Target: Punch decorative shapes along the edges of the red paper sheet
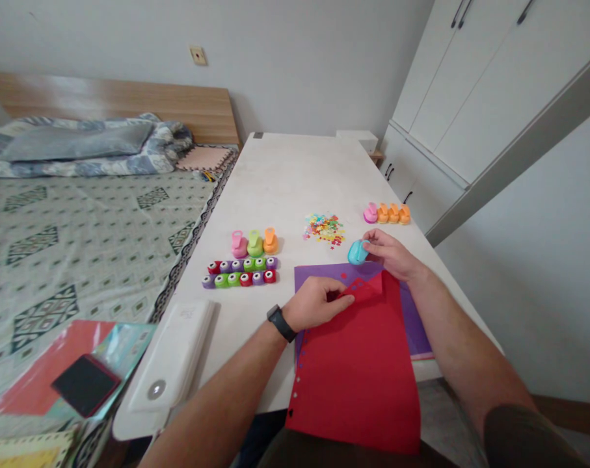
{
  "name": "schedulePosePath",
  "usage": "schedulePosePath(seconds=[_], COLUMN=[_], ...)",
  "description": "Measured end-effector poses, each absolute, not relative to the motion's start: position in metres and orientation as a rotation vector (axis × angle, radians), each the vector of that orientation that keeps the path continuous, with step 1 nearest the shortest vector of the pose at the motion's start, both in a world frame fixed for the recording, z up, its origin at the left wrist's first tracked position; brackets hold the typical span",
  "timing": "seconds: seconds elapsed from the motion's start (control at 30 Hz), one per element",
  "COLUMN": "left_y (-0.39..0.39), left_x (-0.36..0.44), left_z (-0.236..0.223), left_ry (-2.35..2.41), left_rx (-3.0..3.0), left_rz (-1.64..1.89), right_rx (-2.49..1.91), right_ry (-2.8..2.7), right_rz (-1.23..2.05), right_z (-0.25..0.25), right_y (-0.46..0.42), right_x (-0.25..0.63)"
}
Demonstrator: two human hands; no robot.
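From the head view, the left hand (318,303) is closed in a pinch on the lifted top corner of a red paper sheet (358,370). The sheet lies on a purple sheet (308,275) atop the desk (295,169), its long axis running lengthwise along the desk, its top pointing away from the person, and its holed edge on the left. The right hand (393,255) grips a teal craft punch (357,253). The overhanging end's weight could drag the sheet off if the pinch loosens.
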State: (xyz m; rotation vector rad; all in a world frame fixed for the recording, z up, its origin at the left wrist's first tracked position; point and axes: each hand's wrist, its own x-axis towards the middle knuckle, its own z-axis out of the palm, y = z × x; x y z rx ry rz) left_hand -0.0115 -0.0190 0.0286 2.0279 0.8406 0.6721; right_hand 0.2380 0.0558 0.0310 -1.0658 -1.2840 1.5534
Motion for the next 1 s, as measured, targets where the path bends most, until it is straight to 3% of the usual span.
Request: schedulePosePath(seconds=[0.23, 0.4, 0.57, 1.0], left_y=[-0.018, -0.017, -0.017, -0.017], left_x=[-0.013, -0.012, -0.012, -0.011], left_z=[0.022, 0.021, 0.022, 0.022], left_ry=[0.848, 0.847, 0.855, 0.879], left_rx=[2.012, 2.014, 1.998, 1.963], left_rz=[0.621, 0.605, 0.609, 0.611], right_rx=[-1.047, -1.079, -1.077, -1.483], right_ry=[-1.599, -1.362, -1.312, -1.273], right_rz=[1.922, 1.53, 1.514, 1.056], right_z=[0.039, 0.036, 0.034, 0.004], right_y=[0.054, 0.065, 0.068, 0.128], right_x=[0.227, 0.22, 0.218, 0.291])
